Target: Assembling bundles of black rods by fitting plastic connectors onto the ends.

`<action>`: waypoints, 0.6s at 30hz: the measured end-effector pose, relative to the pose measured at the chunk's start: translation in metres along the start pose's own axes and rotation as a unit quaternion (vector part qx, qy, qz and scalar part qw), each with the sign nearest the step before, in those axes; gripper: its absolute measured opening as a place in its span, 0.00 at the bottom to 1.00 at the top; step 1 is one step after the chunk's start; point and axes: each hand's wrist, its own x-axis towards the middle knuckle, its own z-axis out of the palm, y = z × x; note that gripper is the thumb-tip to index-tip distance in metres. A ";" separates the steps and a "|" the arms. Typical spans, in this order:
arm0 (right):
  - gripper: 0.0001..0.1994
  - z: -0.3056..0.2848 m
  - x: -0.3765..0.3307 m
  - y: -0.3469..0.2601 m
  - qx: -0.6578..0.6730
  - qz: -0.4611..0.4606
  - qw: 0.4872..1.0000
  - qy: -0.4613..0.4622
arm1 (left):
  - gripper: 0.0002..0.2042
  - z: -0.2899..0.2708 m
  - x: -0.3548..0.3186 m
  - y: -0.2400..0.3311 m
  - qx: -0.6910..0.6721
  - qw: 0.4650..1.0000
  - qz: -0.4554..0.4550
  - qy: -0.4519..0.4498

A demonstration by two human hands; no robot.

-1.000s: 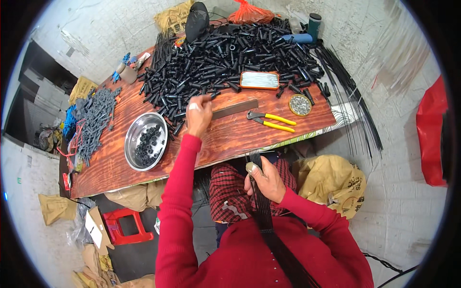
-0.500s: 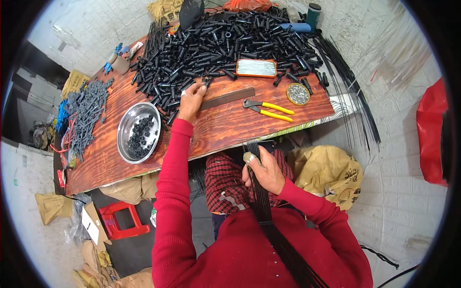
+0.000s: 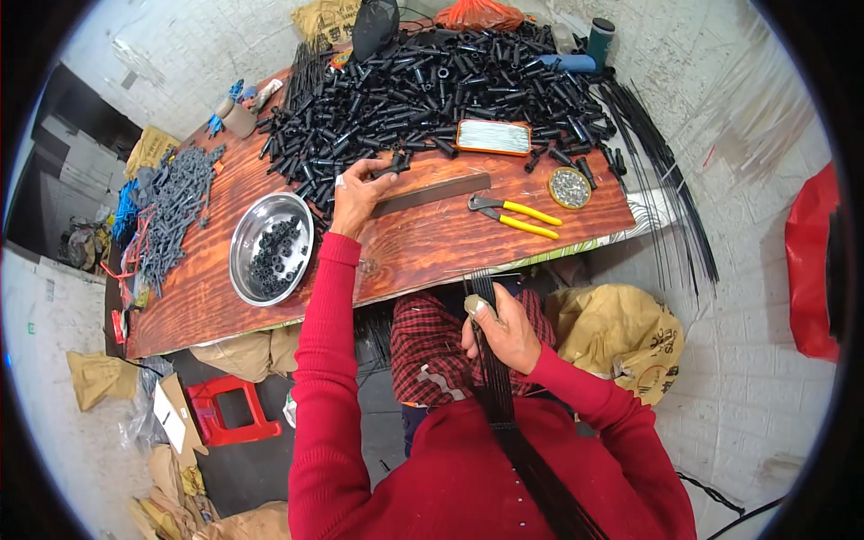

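Left hand (image 3: 358, 200) shifted leftward | wood-grain table (image 3: 405, 245) under black tubes (image 3: 450, 90) | whitish walls (image 3: 747, 270)

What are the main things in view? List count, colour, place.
Table: 1, red-brown, centre
Tubes: many, black, table's back
Pieces: many, grey, table's left
Bowl: 1, silver, table's front left
Rings: many, black, in bowl
Bar: 1, brown, mid-table
Pliers: 1, yellow-handled, right of bar
Tray: 1, orange-rimmed, beside tubes
Dish: 1, yellow-rimmed, table's right
Bottle: 1, green, back right
Jar: 1, beige, back left
Bag: 1, orange, behind tubes
Stool: 1, red, floor left
Sacks: several, tan, around table
Strands: 1 bundle, black, at lap
Left hand: 1, red-sleeved, at tubes
Right hand: 1, red-sleeved, around strands
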 end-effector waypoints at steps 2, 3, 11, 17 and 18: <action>0.18 0.000 0.000 -0.003 0.001 -0.003 1.000 -0.001 | 0.15 -0.003 0.000 0.006 0.034 0.999 0.003 -0.002; 0.18 0.000 0.000 -0.004 0.002 -0.006 1.000 -0.001 | 0.15 -0.001 -0.001 0.007 0.053 0.999 -0.003 0.007; 0.16 0.000 0.002 -0.002 -0.001 0.009 1.000 0.003 | 0.16 0.000 0.005 -0.005 0.329 0.936 0.102 0.080; 0.13 -0.003 0.005 0.003 0.014 0.009 1.000 0.018 | 0.14 0.007 0.020 -0.020 0.456 0.885 0.094 0.017; 0.15 -0.003 0.006 0.002 0.009 0.006 1.000 0.008 | 0.14 0.004 0.025 -0.027 0.456 0.885 0.095 0.017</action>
